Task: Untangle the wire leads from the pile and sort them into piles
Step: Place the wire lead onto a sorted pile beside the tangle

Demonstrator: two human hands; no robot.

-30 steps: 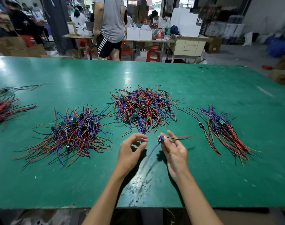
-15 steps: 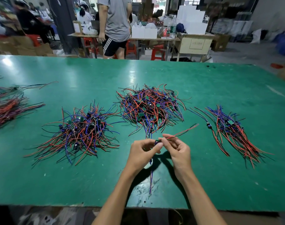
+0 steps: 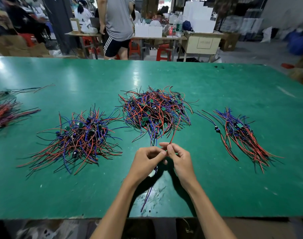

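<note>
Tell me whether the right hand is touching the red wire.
Touching. The head view shows the right hand pinching the red wire at its fingertips, the wire rising from them toward the middle pile.

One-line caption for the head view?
Both hands pinch one red-and-blue wire lead before the tangled middle pile on the green table.

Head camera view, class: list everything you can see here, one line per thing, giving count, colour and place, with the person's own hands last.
table: one, green, fills the foreground.
middle pile: one, tangled red, blue and black leads with small green boards, table centre.
left pile: one, same colours, left of centre.
right pile: one, leads lying roughly parallel, right side.
far-left pile: one, mostly red, cut off by the left edge.
held lead: one, red wire rising from the fingers, dark wires hanging below.
standing person: one, grey shirt, black shorts, beyond the table.
stools: several, red, background.
left hand: pinches the lead.
right hand: pinches the lead.
</note>
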